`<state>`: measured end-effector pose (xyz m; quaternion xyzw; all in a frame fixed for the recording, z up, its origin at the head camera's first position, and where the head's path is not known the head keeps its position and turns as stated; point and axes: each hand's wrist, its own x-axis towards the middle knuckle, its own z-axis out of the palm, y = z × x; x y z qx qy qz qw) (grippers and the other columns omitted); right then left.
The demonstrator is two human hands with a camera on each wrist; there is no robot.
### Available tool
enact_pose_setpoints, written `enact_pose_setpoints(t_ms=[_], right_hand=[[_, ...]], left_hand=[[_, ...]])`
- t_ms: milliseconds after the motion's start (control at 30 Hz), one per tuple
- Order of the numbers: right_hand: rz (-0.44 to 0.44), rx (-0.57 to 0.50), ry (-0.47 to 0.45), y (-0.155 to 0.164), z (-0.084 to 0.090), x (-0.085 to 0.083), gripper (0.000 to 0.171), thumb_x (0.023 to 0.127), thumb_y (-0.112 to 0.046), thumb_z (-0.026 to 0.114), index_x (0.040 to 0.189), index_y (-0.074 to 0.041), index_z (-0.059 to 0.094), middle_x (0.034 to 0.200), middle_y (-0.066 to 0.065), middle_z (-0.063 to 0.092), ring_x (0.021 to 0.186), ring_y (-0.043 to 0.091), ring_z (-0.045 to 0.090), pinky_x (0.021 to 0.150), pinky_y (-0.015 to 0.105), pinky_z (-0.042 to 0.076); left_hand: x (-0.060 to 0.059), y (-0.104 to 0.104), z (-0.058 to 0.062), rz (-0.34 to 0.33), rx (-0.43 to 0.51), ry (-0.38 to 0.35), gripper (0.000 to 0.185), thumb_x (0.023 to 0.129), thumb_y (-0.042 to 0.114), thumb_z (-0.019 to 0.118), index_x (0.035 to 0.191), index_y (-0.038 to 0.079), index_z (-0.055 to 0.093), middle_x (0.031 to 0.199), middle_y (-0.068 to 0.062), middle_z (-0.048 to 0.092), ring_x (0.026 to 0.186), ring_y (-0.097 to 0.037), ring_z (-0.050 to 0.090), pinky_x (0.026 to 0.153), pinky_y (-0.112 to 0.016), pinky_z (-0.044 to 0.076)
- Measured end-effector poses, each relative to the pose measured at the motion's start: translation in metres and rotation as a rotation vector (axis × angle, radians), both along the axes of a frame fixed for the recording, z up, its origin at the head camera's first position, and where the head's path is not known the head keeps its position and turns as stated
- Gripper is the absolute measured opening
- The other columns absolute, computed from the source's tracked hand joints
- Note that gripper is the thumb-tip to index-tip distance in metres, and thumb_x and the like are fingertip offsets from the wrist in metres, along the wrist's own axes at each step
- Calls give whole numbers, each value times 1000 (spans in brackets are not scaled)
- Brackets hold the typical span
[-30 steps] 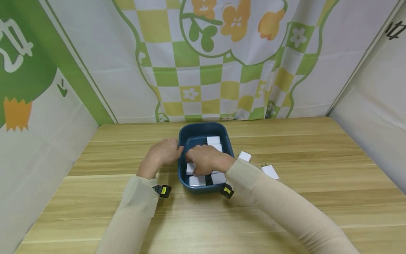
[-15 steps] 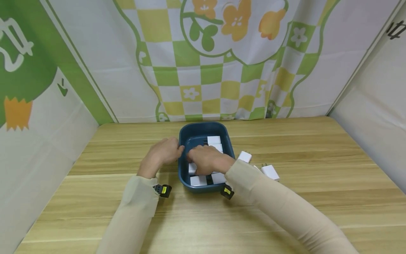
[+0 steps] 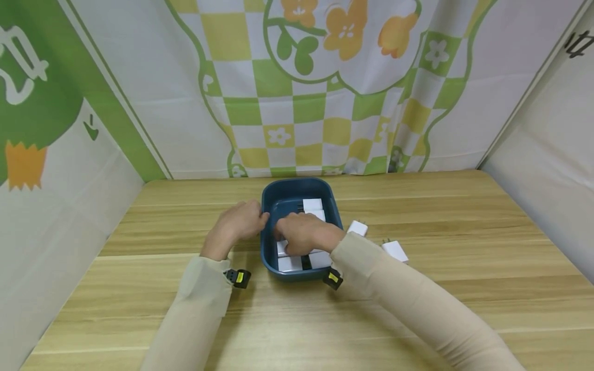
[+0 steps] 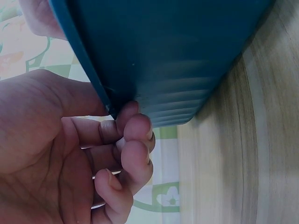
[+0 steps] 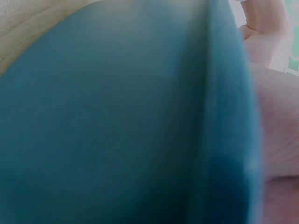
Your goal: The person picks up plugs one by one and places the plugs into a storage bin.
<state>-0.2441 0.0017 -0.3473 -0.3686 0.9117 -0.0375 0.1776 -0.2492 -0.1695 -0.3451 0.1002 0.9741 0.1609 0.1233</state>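
A dark blue plastic bin (image 3: 335, 206) stands on the table with several white charger plugs inside. My left hand (image 3: 241, 221) grips its left rim; in the left wrist view the thumb goes over the rim and the curled fingers (image 4: 136, 156) lie outside against the wall. My right hand (image 3: 302, 234) reaches down into the bin, fingers bent around a white charger (image 3: 282, 248) at the left side. Its fingertips are mostly hidden by the hand. In the right wrist view the bin wall (image 5: 93, 116) covers most of the picture.
Two white chargers lie right of the bin: one charger (image 3: 358, 228) close to the wall, another charger (image 3: 395, 251) farther right, prongs pointing away. Inside the bin, more chargers (image 3: 290, 264) lie along the front and right side. A patterned curtain (image 3: 306, 129) hangs behind the table.
My right hand and the charger by its fingers have shifted slightly to the right inside the bin. My left hand stays at the rim.
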Motion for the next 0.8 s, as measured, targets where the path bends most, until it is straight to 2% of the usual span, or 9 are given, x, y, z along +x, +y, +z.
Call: enact_pose_setpoints(t_ms=[167,400,600,800], right_hand=[[0,-2,-5,1,1,1,35,93,-14,72,128,-12,68,119,3,69,96,14,63,84,34,53],[-1,-35,10,6,10,2,36,96,-19,70,131,-13,67,129,3,66,113,20,63,93,41,51],[-13,-75,27,18,21,5,36,98,-23,69,132,-14,66,123,4,68,109,19,63,89,40,52],[-34,-151,23,35,30,9,37,98,-23,70,133,-13,65,125,6,68,115,22,63,93,43,51]], left_hand=[[0,0,0,4,9,-3,38,106,24,49,73,9,59,61,-1,47,53,-15,45,49,-28,34],[1,1,1,4,10,-12,39,106,24,49,71,9,58,60,0,45,52,-15,45,48,-27,34],[1,0,1,-4,6,-2,39,106,23,50,70,9,58,60,0,46,52,-15,45,48,-28,34],[1,1,0,-4,5,4,40,106,24,50,70,9,59,59,-1,46,52,-15,45,48,-28,34]])
